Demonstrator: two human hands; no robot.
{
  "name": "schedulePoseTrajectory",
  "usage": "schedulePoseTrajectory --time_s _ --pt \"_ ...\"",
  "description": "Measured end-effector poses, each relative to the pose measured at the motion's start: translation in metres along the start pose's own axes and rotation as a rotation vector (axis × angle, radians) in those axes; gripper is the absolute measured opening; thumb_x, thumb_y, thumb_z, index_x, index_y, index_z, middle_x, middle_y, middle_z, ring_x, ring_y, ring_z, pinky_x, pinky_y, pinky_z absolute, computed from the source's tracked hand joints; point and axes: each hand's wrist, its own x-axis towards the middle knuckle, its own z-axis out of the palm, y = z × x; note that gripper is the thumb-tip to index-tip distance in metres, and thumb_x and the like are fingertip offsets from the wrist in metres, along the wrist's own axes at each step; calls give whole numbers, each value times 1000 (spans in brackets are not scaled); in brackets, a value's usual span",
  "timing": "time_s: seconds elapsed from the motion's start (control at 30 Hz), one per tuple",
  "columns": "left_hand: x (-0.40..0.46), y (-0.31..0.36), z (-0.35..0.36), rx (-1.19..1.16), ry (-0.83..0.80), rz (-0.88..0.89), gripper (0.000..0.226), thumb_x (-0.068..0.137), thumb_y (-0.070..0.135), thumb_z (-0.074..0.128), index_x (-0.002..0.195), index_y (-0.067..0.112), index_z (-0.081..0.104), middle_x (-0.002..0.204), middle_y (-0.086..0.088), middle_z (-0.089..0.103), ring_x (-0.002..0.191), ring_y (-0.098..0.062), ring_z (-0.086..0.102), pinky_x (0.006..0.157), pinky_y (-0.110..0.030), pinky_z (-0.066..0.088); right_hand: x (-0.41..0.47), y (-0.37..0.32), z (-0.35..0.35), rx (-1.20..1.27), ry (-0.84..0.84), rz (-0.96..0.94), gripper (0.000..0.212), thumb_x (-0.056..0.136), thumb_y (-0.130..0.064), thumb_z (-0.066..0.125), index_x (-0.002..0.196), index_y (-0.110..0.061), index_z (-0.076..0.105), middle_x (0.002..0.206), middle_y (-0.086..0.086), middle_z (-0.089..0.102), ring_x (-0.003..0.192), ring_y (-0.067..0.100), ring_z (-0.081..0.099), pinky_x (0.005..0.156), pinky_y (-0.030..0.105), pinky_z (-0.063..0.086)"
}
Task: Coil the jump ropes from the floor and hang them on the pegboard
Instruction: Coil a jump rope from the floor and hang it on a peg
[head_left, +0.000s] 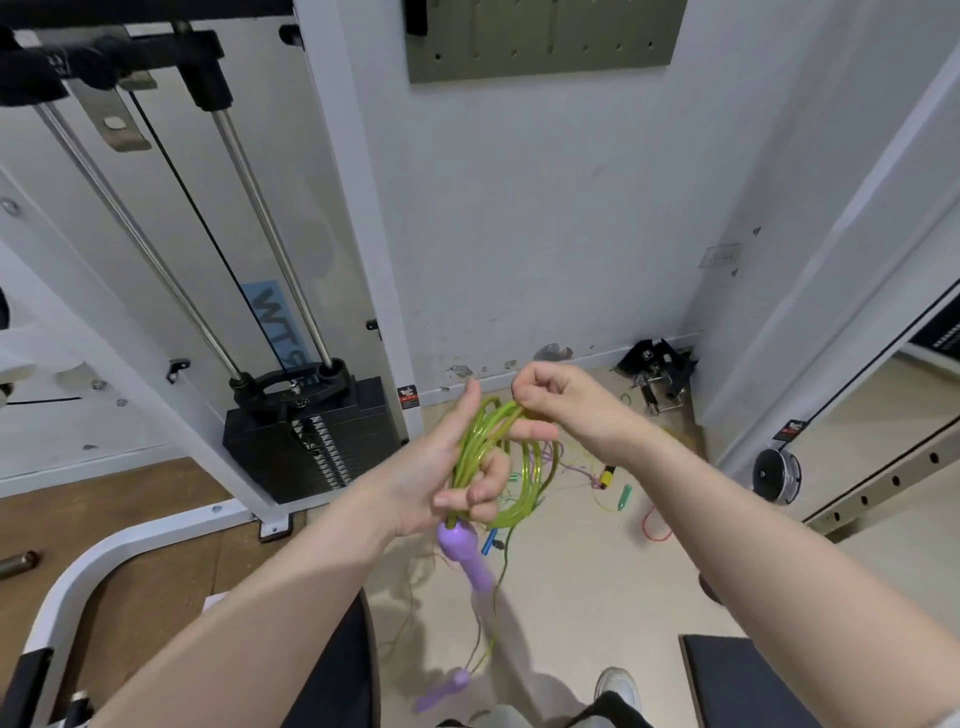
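low in the frame a purple handle (445, 688) dangles blurred. at centre the left hand (447, 467) grips the green rope coil (498, 457), likely as a form for winding; the right hand (556, 400) pinches its top loop. beyond, more ropes on the floor (613, 483) tangle too thinly to count. the pegboard (540, 41) is cut off at the top edge.

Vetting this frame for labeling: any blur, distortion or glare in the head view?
Head view: strong wide-angle bending, the machine's guide rods and wall edges lean and curve. The lower purple handle is smeared by motion; the green rope coil and both hands, left hand and right hand, read fairly sharp. Lighting is flat and soft, shadows faint, no harsh glare.
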Motion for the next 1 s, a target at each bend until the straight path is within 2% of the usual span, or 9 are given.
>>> schedulePoseTrajectory --time_s 0.13,0.2,0.3,0.4,0.53,0.63,0.8,0.9,1.0 --pt "0 -2 -11 -264 -255 51 64 78 54 60 125 10 58 49 -2 55 23 0 30 41 -16 42 -1 28 10 82 57 69 37 93 -31 50 89 4 63 77 -1 65 74 10 55 72 23 41" --pt "1 0 -17 -436 -425 170 54 93 33 52 139 7 41 77 -13 66 33 -7 34 55 -21 51 -5 38 15 29 87 146 52 94 -40 44 93 8 61 77 10 60 70 15 52 67 26 40" --pt "2 19 -16 -397 -102 377 67 86 18 66 143 8 32 83 -16 66 39 -9 31 73 -31 58 -20 58 19 -109 45 271 53 102 -31 28 65 -7 56 59 2 54 52 5 46 60 20 36" --pt "13 27 -24 -407 138 495 91 49 20 90 129 20 47 84 -3 73 45 -3 60 53 -22 57 -33 65 18 -142 39 329 46 102 -28 29 63 -15 50 54 -4 47 49 5 41 58 19 34" --pt "32 30 -26 -328 432 549 56 95 10 44 144 28 27 132 -12 49 96 -27 67 70 -37 59 -31 48 18 -231 -28 317 31 101 -20 32 79 -15 54 55 2 40 43 12 37 47 25 38" --pt "45 16 -47 130 705 449 65 97 14 47 148 34 12 151 -2 26 125 -20 45 101 -48 42 -33 17 24 -510 -378 427 26 98 -32 40 101 -15 59 58 2 50 38 13 42 46 21 41" --pt "49 -18 -57 808 589 218 71 92 38 53 146 43 8 114 4 53 80 3 55 84 -28 48 -32 -25 27 -887 -434 201 17 86 -26 63 84 -10 60 57 -2 51 47 10 52 51 16 40" --pt "36 -19 -27 599 333 45 62 85 64 30 137 32 34 96 -23 66 29 -9 46 74 -45 57 -26 -36 7 -683 -25 -41 19 76 -20 75 67 -18 59 51 -8 50 43 4 46 49 16 36" --pt "24 -8 -10 221 -8 -67 100 64 84 3 124 21 52 70 -26 67 20 -6 29 52 -28 55 -23 -34 -10 -415 114 -83 28 71 -15 79 61 -19 53 51 -5 51 48 8 44 49 22 35"
